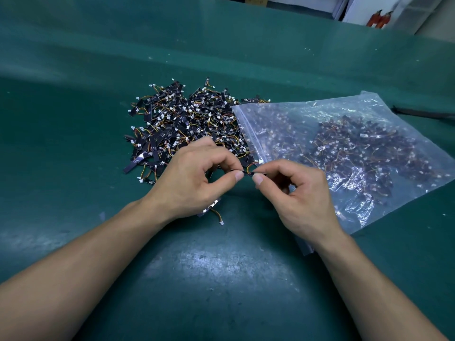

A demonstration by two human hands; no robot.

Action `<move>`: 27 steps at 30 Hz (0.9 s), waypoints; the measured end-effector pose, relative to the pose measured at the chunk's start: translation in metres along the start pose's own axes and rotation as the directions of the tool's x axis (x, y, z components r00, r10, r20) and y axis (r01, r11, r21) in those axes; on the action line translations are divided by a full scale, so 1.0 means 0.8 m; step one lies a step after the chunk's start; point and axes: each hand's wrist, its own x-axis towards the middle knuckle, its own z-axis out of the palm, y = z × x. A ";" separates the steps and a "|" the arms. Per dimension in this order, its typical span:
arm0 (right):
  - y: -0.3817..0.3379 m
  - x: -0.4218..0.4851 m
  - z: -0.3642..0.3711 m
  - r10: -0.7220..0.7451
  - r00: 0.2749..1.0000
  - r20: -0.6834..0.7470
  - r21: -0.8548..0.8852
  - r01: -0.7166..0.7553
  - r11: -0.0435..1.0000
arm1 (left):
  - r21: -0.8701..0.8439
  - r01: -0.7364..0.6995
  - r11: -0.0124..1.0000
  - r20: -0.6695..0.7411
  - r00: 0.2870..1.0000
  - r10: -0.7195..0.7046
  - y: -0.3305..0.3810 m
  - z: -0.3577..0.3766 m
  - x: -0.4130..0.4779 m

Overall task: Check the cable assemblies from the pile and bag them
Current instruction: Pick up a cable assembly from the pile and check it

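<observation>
A pile of cable assemblies (pixel 182 121), small black strips with coloured wires and white plugs, lies on the green mat. To its right lies a clear zip bag (pixel 349 153) holding many more of them, its mouth facing the pile. Between pile and bag, my left hand (pixel 194 178) and my right hand (pixel 298 193) pinch the two ends of one cable assembly (pixel 248 172) with thumb and forefinger. Its wire and white plug curve up toward the bag's mouth. Another loose assembly (pixel 213 209) lies on the mat under my left wrist.
The green mat (pixel 209 279) covers the whole bench and rises in a fold at the back. A dark cable (pixel 423 113) lies at the right edge behind the bag. Red-handled tools (pixel 379 18) and white boxes stand beyond the bench at top right.
</observation>
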 end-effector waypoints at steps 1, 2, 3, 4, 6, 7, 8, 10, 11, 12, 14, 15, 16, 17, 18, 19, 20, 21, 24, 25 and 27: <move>0.000 0.000 0.000 -0.009 1.000 0.002 -0.011 0.010 1.000 | -0.002 -0.004 1.000 0.006 1.000 0.004 0.000 0.000 0.000; 0.000 0.001 -0.001 -0.018 1.000 0.006 -0.023 0.018 1.000 | -0.004 -0.007 1.000 0.013 1.000 0.007 0.000 0.000 -0.001; 0.001 0.001 -0.001 -0.024 1.000 0.008 -0.032 0.024 0.999 | -0.008 -0.008 1.000 0.017 1.000 0.009 0.000 -0.001 -0.001; 0.001 0.001 -0.001 -0.028 1.000 0.003 -0.038 0.029 0.999 | -0.009 -0.007 1.000 0.018 1.000 0.007 -0.001 -0.001 -0.001; 0.001 0.001 -0.001 -0.033 0.999 -0.009 -0.035 0.033 0.999 | -0.003 -0.009 1.000 0.011 1.000 0.009 -0.001 -0.001 -0.001; 0.001 0.000 -0.001 -0.031 0.999 -0.012 -0.026 0.031 0.999 | 0.005 -0.012 1.000 0.003 1.000 0.012 -0.001 0.000 -0.001; 0.000 0.000 -0.001 -0.029 0.999 -0.014 -0.018 0.029 0.999 | 0.014 -0.017 1.000 -0.004 1.000 0.017 -0.002 0.000 0.000; 0.000 0.000 -0.001 -0.035 0.999 -0.018 -0.024 0.035 0.999 | 0.028 -0.032 0.999 -0.014 0.999 0.032 -0.002 0.001 0.000; 0.000 0.000 -0.001 -0.044 0.999 -0.019 -0.030 0.044 0.999 | 0.030 -0.036 0.999 -0.015 0.999 0.036 -0.002 0.001 0.000; 0.000 0.001 -0.001 -0.054 0.998 -0.019 -0.035 0.053 0.998 | 0.030 -0.039 0.999 -0.013 0.999 0.039 -0.002 0.001 0.000; 0.001 0.002 -0.001 -0.074 0.997 -0.020 -0.045 0.073 0.996 | 0.030 -0.050 0.998 -0.009 0.999 0.050 -0.002 0.000 -0.001; 0.002 0.002 -0.001 -0.082 0.996 -0.023 -0.051 0.081 0.995 | 0.030 -0.057 0.998 -0.008 0.998 0.057 -0.002 -0.001 -0.001; 0.002 0.002 -0.001 -0.087 0.996 -0.026 -0.054 0.086 0.995 | 0.030 -0.061 0.998 -0.007 0.998 0.061 -0.002 0.000 -0.001; 0.002 0.002 -0.001 -0.088 0.996 -0.029 -0.052 0.087 0.995 | 0.033 -0.064 0.997 -0.010 0.998 0.065 -0.003 0.000 0.000; 0.002 0.002 -0.001 -0.088 0.996 -0.031 -0.047 0.087 0.995 | 0.040 -0.069 0.997 -0.015 0.997 0.069 -0.003 0.000 0.000; 0.002 0.002 -0.001 -0.089 0.996 -0.032 -0.044 0.087 0.995 | 0.052 -0.076 0.996 -0.022 0.997 0.077 -0.003 0.000 0.000; 0.001 0.002 0.000 -0.091 0.995 -0.034 -0.044 0.090 0.995 | 0.065 -0.085 0.994 -0.029 0.996 0.088 -0.004 0.000 0.001; 0.001 0.001 0.000 -0.093 0.995 -0.037 -0.043 0.092 0.995 | 0.075 -0.095 0.993 -0.037 0.995 0.098 -0.004 0.000 0.001; 0.000 0.002 0.000 -0.106 0.993 -0.051 -0.047 0.104 0.993 | 0.088 -0.110 0.990 -0.063 0.991 0.116 -0.004 -0.001 0.001; 0.001 0.002 0.000 -0.110 0.993 -0.051 -0.056 0.107 0.993 | 0.088 -0.113 0.990 -0.065 0.991 0.119 -0.004 -0.001 0.001; 0.003 0.002 -0.001 -0.123 0.991 -0.043 -0.070 0.120 0.990 | 0.085 -0.121 0.989 -0.063 0.990 0.127 -0.005 0.000 0.001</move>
